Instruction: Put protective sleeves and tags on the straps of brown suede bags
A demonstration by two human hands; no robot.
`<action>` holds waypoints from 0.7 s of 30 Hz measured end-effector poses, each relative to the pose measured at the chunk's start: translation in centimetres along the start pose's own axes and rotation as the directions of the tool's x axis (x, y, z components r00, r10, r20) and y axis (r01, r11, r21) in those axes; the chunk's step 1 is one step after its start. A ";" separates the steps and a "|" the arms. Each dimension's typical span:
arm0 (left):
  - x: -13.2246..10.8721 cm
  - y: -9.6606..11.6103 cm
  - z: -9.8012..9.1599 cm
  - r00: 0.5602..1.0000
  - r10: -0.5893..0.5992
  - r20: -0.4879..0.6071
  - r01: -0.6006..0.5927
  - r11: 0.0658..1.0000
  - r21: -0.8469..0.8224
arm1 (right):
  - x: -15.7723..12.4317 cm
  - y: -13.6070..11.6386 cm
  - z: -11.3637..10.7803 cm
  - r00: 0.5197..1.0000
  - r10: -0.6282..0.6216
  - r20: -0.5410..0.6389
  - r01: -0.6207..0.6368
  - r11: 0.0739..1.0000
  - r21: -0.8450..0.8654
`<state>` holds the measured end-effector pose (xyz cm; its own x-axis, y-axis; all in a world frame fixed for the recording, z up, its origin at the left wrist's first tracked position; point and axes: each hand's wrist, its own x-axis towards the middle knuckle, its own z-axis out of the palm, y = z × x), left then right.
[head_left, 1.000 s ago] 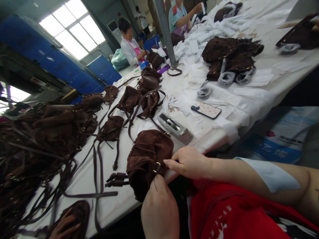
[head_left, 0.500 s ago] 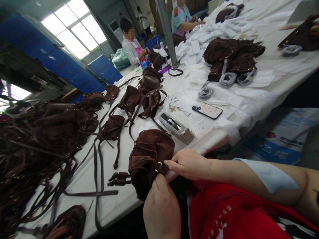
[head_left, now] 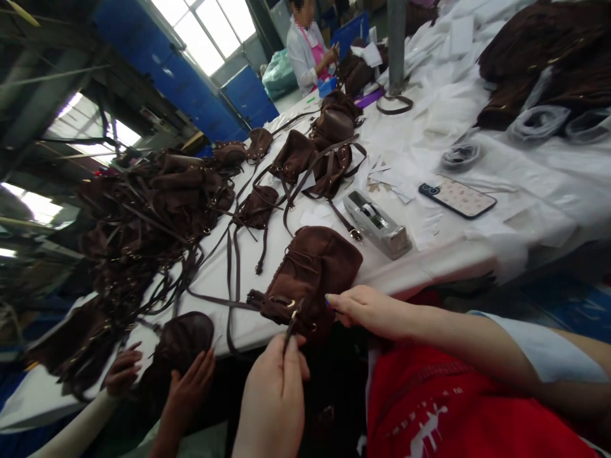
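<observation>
A dark brown suede handbag (head_left: 317,267) with gold rings lies tilted at the table's near edge. My left hand (head_left: 274,388) is closed, pinching a thin dark brown strap (head_left: 290,327) that hangs from the bag's ring. My right hand (head_left: 365,308) is closed beside the bag's right side. A tiny blue bit shows at its fingertips, but what it belongs to is hidden. Just beyond the bag stands a grey tape dispenser (head_left: 377,222), apart from both hands.
Brown bags and straps (head_left: 157,216) are heaped on the left. A co-worker's hands (head_left: 188,385) handle another bag at lower left. A phone (head_left: 458,196), wrapped coils (head_left: 461,156) and white sheets cover the right. A grey post (head_left: 396,51) rises beyond; another person sits behind.
My view has swung left. My left hand has drawn back from the bag's ring with the strap. The bag's dark opening has turned out of sight. A co-worker's hands now show more fully.
</observation>
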<state>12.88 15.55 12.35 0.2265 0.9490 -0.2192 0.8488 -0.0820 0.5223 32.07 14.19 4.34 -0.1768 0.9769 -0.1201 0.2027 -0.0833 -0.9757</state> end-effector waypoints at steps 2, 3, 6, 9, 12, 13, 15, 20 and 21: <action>-0.6 0.2 0.3 0.980 -0.046 0.195 0.093 0.966 -0.241 | 0.1 -0.6 0.6 0.999 0.028 0.036 -0.029 0.999 0.018; -0.8 0.4 0.5 0.965 -0.052 0.256 0.134 0.939 -0.316 | 0.0 -0.9 0.8 0.998 0.037 0.042 -0.038 0.999 0.015; -1.2 1.0 1.2 0.943 -0.031 0.331 0.179 0.887 -0.426 | -0.4 -1.6 1.0 0.999 0.033 -0.004 -0.033 0.999 -0.039; -1.1 1.4 1.6 0.931 -0.022 0.365 0.198 0.870 -0.451 | -1.0 -2.0 0.7 0.996 -0.006 -0.088 -0.006 0.990 -0.138; -0.9 1.6 1.7 0.930 -0.014 0.367 0.188 0.877 -0.442 | -1.6 -2.4 0.4 0.994 -0.033 -0.102 0.010 0.977 -0.215; -0.8 1.6 1.8 0.931 -0.007 0.364 0.177 0.882 -0.436 | -1.8 -2.5 0.3 0.995 -0.035 -0.094 0.011 0.971 -0.240; -0.8 1.6 1.9 0.933 0.011 0.359 0.152 0.893 -0.422 | -2.1 -2.9 0.3 0.995 -0.034 -0.091 0.004 0.950 -0.314; -1.0 1.7 2.3 0.944 0.039 0.327 0.098 0.915 -0.392 | -2.5 -3.5 0.5 0.987 -0.044 -0.153 -0.043 0.852 -0.522; -1.0 1.7 2.4 0.946 0.045 0.320 0.088 0.918 -0.387 | -2.5 -3.5 0.6 0.986 -0.046 -0.159 -0.049 0.840 -0.540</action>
<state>15.25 13.76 11.49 0.4052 0.7970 -0.4479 0.6139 0.1258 0.7793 31.27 11.93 7.98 -0.0300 0.9985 -0.0447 0.6993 -0.0110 -0.7148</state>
